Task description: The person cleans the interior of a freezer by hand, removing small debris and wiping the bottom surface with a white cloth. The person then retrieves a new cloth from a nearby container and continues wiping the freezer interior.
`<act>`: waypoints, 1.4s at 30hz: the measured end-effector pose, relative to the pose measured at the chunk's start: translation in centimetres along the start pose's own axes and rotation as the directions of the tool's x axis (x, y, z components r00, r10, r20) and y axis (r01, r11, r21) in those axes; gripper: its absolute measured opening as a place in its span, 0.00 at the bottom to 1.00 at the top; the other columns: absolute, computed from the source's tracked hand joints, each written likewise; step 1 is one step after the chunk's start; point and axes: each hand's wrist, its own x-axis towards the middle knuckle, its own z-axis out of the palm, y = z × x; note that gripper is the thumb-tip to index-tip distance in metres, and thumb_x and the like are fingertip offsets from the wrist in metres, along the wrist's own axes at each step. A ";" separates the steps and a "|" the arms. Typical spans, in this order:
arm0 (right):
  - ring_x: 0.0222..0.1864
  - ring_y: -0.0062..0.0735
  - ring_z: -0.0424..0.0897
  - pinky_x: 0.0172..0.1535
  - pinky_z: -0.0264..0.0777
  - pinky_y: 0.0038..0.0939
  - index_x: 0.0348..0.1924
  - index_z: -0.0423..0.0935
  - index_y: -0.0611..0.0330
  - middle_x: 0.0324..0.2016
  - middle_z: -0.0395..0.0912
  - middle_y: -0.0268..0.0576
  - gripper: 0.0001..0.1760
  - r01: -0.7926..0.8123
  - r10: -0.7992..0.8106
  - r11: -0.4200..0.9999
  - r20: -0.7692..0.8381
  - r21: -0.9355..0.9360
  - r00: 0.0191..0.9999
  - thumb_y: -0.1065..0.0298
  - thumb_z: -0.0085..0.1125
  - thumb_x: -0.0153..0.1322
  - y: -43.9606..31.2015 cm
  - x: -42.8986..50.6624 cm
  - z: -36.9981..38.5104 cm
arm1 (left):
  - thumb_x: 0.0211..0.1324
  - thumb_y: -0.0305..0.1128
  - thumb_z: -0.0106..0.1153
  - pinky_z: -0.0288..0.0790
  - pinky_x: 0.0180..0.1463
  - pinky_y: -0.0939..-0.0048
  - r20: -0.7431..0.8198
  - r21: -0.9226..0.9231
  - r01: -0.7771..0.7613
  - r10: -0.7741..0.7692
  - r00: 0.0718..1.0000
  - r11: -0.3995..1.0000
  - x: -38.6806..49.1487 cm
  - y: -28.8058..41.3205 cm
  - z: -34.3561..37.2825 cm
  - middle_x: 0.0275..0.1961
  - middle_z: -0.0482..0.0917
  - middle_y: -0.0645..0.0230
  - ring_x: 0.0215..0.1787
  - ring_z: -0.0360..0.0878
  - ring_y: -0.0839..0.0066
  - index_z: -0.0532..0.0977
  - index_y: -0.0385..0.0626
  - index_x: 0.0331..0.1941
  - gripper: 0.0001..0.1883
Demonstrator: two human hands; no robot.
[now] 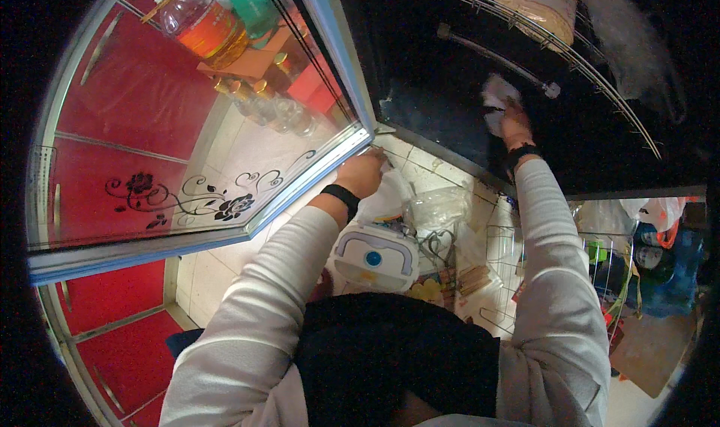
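Observation:
My right hand (514,126) holds a crumpled white cloth or tissue (500,98) against a dark, glossy panel (433,106), just below a slim metal bar handle (500,61). The hand is slightly blurred. At the lower corner of a glass door (225,168) with a black flower pattern, my left hand (363,171) touches or lies close to the blue-and-silver door frame (315,171). Its fingers are bent and partly hidden, so a grip cannot be made out. Both wrists wear dark bands.
A curved wire rack (540,22) bearing a paper roll (540,5) juts out above the panel. On the floor below stand a white-and-grey lidded box (376,255) and plastic bags (441,207). Bottles (270,103) and red cabinets (124,95) show through the glass.

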 end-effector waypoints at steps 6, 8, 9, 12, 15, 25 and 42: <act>0.59 0.58 0.75 0.63 0.69 0.46 0.66 0.67 0.54 0.59 0.75 0.56 0.27 0.061 -0.074 0.977 -0.054 -0.205 0.996 0.68 0.52 0.73 4.3 0.4 3.4 | 0.59 0.30 0.51 0.72 0.60 0.52 -0.004 -0.010 -0.051 0.051 0.999 0.999 0.0 0.2 0.5 0.64 0.75 0.58 0.61 0.77 0.55 0.73 0.46 0.60 0.23; 0.57 0.59 0.77 0.63 0.69 0.46 0.68 0.64 0.54 0.58 0.75 0.58 0.30 0.104 -0.085 0.989 0.174 -0.102 0.981 0.67 0.54 0.73 0.3 -0.1 4.5 | 0.59 0.30 0.51 0.72 0.61 0.54 0.015 0.006 -0.068 0.068 0.998 0.998 0.2 0.4 0.2 0.66 0.73 0.58 0.61 0.77 0.55 0.74 0.46 0.60 0.23; 0.59 0.56 0.76 0.65 0.66 0.45 0.68 0.63 0.56 0.58 0.74 0.58 0.30 0.123 -0.095 0.991 0.376 -0.051 0.922 0.65 0.55 0.73 -1.7 -0.7 4.4 | 0.59 0.30 0.51 0.72 0.61 0.55 0.040 0.022 -0.073 0.072 0.997 0.997 0.3 0.6 -0.1 0.67 0.72 0.59 0.61 0.76 0.55 0.74 0.46 0.59 0.22; 0.54 0.55 0.76 0.57 0.70 0.41 0.60 0.73 0.55 0.53 0.78 0.55 0.21 -0.002 -0.178 0.913 0.403 0.408 0.898 0.56 0.45 0.78 -8.2 -5.3 4.2 | 0.59 0.31 0.52 0.72 0.62 0.57 -0.008 0.015 -0.153 0.153 0.988 0.988 0.7 1.5 -1.2 0.69 0.70 0.58 0.61 0.76 0.55 0.74 0.44 0.59 0.22; 0.53 0.52 0.76 0.55 0.70 0.41 0.57 0.77 0.52 0.52 0.77 0.51 0.18 0.475 -0.535 0.844 0.322 0.248 0.781 0.62 0.44 0.78 -11.3 -9.3 2.2 | 0.60 0.31 0.52 0.70 0.64 0.59 -0.006 0.073 -0.210 0.211 0.977 0.975 1.7 2.1 -2.8 0.69 0.69 0.52 0.63 0.75 0.56 0.74 0.42 0.59 0.22; 0.47 0.41 0.77 0.51 0.71 0.30 0.34 0.87 0.52 0.39 0.74 0.42 0.22 0.421 -0.441 0.713 -0.108 0.561 0.891 0.90 0.51 0.61 -10.8 -11.6 -4.0 | 0.61 0.31 0.57 0.65 0.70 0.62 -0.330 -0.345 -0.514 0.411 0.850 0.785 4.8 5.9 -5.2 0.65 0.73 0.49 0.67 0.72 0.55 0.70 0.39 0.63 0.26; 0.46 0.26 0.80 0.52 0.74 0.28 0.55 0.75 0.66 0.46 0.81 0.40 0.17 -0.487 -0.158 -0.263 0.460 0.833 0.873 0.70 0.58 0.74 -13.2 -14.5 -5.0 | 0.53 0.38 0.69 0.73 0.49 0.63 -0.465 -0.319 -0.437 0.263 0.845 0.841 3.2 7.6 -4.3 0.40 0.80 0.57 0.44 0.78 0.60 0.83 0.40 0.41 0.16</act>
